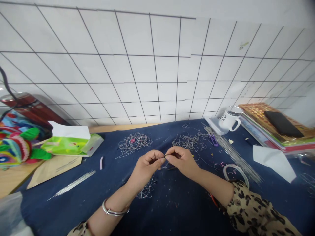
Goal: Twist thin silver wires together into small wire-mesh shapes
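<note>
My left hand (147, 165) and my right hand (180, 159) meet above a dark blue cloth (103, 193), fingertips pinched together on a thin piece of wire (165, 156) between them. A silver bangle (114, 210) circles my left wrist. Under my left forearm lies a small tangle of wire (147, 190). Further back sit two larger wire tangles (134, 143) (190, 141). A bundle of straight silver wires (233, 154) fans out to the right of my right hand.
A white mug (230, 118) stands at the back right beside stacked books (273, 126). White paper (273, 161) lies at the right. A green tissue pack (71, 142), a colourful toy (14, 144) and more straight wires (73, 184) are on the left. A tiled wall rises behind.
</note>
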The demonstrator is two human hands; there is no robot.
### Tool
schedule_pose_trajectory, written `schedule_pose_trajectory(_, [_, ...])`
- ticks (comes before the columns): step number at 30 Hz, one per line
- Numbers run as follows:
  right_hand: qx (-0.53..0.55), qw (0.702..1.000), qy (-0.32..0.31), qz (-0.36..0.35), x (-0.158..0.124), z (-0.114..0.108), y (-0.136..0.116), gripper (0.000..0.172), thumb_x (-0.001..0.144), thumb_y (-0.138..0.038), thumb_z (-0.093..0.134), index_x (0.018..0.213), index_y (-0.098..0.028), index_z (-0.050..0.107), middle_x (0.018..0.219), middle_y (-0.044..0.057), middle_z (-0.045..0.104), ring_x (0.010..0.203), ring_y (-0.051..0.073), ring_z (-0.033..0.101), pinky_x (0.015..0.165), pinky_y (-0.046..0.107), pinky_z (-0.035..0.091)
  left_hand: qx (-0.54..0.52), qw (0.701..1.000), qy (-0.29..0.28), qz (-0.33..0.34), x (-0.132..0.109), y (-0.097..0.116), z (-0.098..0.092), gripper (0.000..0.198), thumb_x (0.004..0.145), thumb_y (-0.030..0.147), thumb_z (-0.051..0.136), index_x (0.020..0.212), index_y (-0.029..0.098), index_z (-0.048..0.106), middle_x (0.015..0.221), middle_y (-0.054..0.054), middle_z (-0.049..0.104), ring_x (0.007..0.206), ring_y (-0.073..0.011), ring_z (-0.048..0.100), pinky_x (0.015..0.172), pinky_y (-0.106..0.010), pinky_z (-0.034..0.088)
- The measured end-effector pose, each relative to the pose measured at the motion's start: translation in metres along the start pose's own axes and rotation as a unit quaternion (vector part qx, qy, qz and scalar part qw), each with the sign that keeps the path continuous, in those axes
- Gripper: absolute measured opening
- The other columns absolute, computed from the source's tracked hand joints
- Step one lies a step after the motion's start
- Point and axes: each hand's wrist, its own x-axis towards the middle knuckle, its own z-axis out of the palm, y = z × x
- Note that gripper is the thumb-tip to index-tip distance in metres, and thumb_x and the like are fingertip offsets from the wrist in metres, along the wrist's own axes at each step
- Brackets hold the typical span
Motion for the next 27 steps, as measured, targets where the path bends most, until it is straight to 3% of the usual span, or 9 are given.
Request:
schedule_pose_trajectory(10, [0.076, 0.996, -0.022, 0.033, 0.0007, -0.0024, -0.0003, 0.012, 0.082, -0.026, 0.056, 0.082, -0.017, 0.064, 0.072, 0.0, 0.057, 0.066, 0.011, 0.053, 0.062, 0.023, 0.042, 0.057, 0.998, 0.026, 0.011, 0.0, 0.0008, -0.0038, 0.009, 0.077, 0.024, 0.06, 0.079, 0.015, 0.062, 0.063, 0.003, 0.049, 0.058, -0.0086, 0.041, 0.054, -0.02, 0.034])
schedule_pose_trajectory(27, [0.047, 0.998, 0.015, 0.026, 0.0037, -0.0091, -0.0035, 0.014, 0.081, -0.031, 0.057, 0.08, -0.017, 0.061, 0.07, -0.001, 0.056, 0.065, 0.01, 0.05, 0.061, 0.023, 0.04, 0.04, 0.999, -0.019, -0.026, 0.0013, 0.002, -0.0052, 0.011, 0.077, 0.025, 0.059, 0.072, 0.015, 0.06, 0.066, 0.001, 0.054, 0.061, -0.0098, 0.045, 0.059, -0.021, 0.037])
